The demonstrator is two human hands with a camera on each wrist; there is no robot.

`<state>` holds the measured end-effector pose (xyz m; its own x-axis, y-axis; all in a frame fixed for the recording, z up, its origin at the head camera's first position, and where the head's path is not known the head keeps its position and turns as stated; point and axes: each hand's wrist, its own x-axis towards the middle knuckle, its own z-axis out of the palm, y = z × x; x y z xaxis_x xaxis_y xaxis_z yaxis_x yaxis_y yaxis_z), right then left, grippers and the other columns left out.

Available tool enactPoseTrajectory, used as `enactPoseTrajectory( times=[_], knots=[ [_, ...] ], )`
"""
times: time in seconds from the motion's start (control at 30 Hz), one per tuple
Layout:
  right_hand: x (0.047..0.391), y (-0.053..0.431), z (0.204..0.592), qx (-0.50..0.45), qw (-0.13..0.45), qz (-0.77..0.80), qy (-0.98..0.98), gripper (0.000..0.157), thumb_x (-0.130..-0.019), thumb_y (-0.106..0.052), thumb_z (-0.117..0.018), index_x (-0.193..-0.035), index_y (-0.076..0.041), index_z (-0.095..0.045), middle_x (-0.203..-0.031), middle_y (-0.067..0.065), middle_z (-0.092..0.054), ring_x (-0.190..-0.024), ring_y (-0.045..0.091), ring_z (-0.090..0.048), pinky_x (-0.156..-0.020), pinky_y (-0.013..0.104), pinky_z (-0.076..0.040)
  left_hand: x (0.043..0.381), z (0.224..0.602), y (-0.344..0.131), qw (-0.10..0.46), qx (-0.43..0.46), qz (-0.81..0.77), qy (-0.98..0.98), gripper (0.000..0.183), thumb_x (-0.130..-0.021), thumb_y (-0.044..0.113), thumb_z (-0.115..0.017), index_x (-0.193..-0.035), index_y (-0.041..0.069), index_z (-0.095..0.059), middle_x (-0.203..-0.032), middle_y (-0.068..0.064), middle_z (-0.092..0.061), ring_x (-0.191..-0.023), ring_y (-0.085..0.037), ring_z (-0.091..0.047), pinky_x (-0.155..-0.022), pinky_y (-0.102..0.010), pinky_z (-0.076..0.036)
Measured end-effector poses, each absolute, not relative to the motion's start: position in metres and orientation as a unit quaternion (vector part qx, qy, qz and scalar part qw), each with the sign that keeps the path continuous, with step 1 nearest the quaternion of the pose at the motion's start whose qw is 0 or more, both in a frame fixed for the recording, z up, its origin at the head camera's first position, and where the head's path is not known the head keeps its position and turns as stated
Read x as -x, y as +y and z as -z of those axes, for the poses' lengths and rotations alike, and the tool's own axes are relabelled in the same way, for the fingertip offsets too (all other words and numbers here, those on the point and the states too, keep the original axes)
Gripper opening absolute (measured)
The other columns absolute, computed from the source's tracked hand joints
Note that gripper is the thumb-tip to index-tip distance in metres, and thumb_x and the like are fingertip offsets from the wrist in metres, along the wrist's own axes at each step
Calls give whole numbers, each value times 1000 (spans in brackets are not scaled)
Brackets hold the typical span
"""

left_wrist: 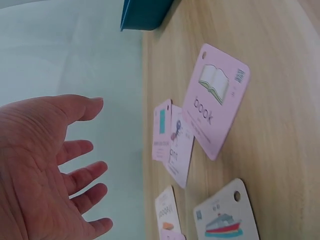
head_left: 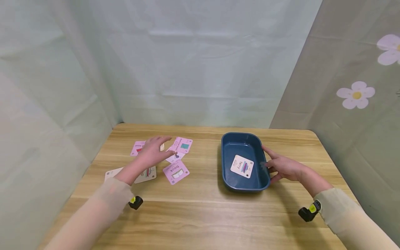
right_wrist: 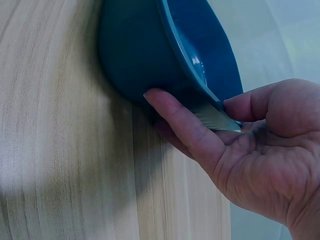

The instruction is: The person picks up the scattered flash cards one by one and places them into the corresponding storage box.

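While the left hand point(head_left: 152, 151), fingers loose, partly hides cards point(head_left: 136, 149), the right hand point(head_left: 285, 168) grips a blue tray point(head_left: 242, 149).

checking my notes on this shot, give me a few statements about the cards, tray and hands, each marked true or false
1. The ferry card lies inside the blue tray. True.
2. The left hand grips the book card. False: it holds nothing, and the book card lies on the table.
3. The right hand touches the blue tray. True.
4. The ferry card lies face down. False: its word and boat picture face up.
5. The blue tray stands to the left of the book card in the head view. False: it stands to the right.
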<state>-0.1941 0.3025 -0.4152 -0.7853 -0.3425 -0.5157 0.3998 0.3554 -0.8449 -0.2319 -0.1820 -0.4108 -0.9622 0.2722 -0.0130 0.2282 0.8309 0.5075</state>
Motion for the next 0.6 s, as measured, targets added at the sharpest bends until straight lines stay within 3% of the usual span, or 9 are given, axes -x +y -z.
enactPoseTrajectory(
  times=[0.6],
  knots=[
    [194, 303, 417, -19, 324, 569, 755, 82, -103, -1, -38, -164, -31, 10, -158, 37, -13, -122, 44, -56, -78, 54, -59, 216, 434, -194, 49, -133, -194, 971, 67, -90, 41, -75, -143, 6, -57, -143, -28, -50, -129, -53, -41, -104, -67, -35]
  ],
)
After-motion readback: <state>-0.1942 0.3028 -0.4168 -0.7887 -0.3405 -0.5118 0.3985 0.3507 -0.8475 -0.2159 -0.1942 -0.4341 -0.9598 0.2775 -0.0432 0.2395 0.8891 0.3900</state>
